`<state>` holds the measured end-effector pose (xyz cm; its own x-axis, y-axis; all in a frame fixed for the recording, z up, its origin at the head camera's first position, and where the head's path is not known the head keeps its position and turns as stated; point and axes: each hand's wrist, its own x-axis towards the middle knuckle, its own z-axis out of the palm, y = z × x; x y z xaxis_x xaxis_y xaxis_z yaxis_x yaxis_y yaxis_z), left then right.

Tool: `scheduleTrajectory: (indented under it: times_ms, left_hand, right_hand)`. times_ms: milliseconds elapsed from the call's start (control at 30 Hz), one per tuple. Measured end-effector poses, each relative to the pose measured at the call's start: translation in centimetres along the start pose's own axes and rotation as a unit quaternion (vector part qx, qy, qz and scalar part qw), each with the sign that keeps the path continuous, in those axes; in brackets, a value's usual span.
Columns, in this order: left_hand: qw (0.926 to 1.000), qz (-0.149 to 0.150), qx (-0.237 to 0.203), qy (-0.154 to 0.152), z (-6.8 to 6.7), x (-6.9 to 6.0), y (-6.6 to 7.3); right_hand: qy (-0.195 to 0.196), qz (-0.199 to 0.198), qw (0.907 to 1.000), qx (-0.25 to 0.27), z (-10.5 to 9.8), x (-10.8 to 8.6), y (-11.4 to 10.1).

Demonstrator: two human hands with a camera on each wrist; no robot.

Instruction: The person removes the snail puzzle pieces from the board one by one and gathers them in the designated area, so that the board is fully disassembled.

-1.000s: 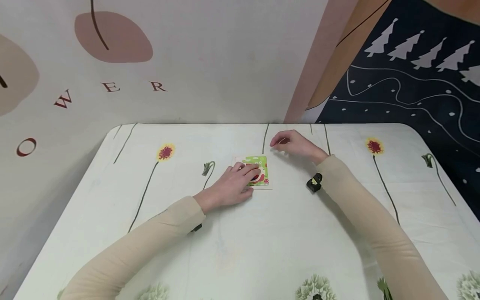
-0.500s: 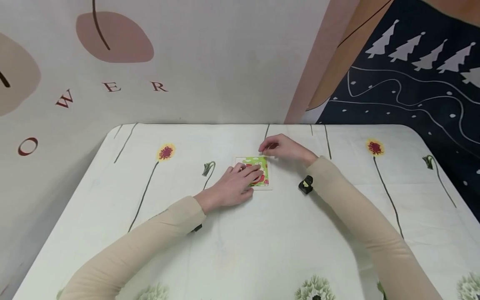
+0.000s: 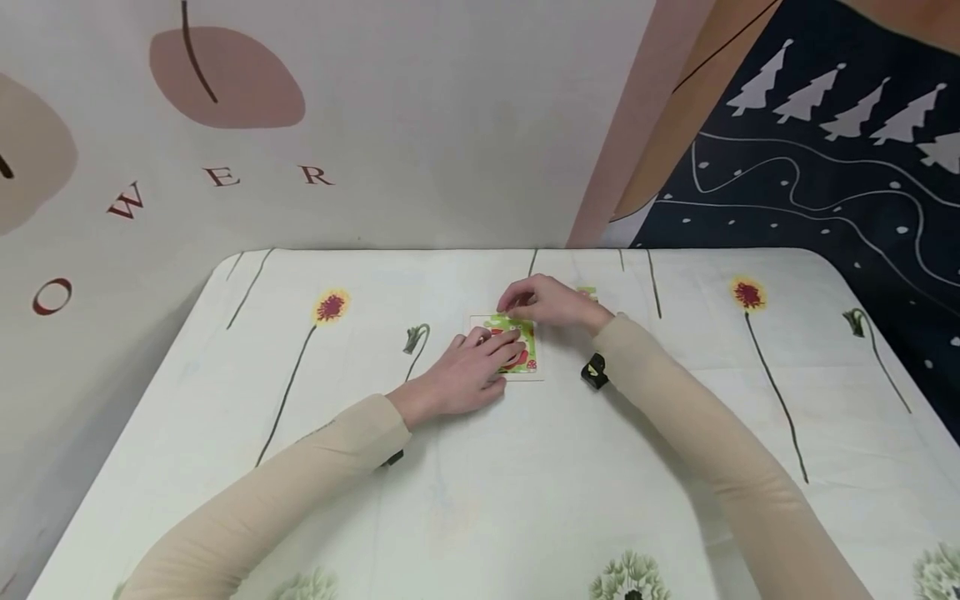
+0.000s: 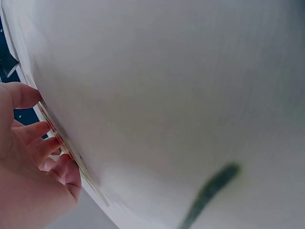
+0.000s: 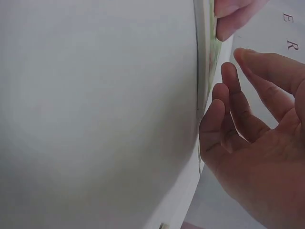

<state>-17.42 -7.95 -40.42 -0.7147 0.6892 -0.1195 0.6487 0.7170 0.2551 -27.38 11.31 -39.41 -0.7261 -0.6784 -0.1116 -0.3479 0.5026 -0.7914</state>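
A small square board point(image 3: 531, 346) with a pale border and a green and red picture, seemingly a picture puzzle, lies flat on the flowered cloth. My left hand point(image 3: 465, 371) rests across it from the left, its fingers on the picture and the thumb at the near edge. In the left wrist view the board point(image 4: 64, 143) shows edge-on under the fingertips. At the far edge of the board hovers my right hand point(image 3: 551, 302), fingers loosely bent. Nothing shows between its thumb and fingers point(image 5: 228, 74) in the right wrist view. Part of the picture is hidden by both hands.
A small green and red piece point(image 3: 587, 292) lies on the cloth just beyond the right wrist, partly covered by it. White cloth point(image 3: 480, 500) with printed flowers covers the table. A pale wall point(image 3: 450, 125) rises behind its far edge.
My right hand has moved left and slightly nearer, to the board's far edge. The small piece beyond the right wrist has come into view. My left hand has stayed on the board.
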Motion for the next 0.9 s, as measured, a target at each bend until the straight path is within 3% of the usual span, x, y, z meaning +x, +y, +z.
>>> scheduleTrajectory:
  times_ms: [467, 900]
  left_hand:
    - [0.9999, -0.006, 0.010, -0.012, -0.1, 0.1, 0.3]
    - [1.0000, -0.002, 0.000, -0.003, -0.1, 0.1, 0.2]
  right_hand:
    - [-0.039, 0.003, 0.9989, -0.024, 0.6, 0.8, -0.5]
    - [-0.057, 0.006, 0.9969, -0.054, 0.6, 1.2, -0.7]
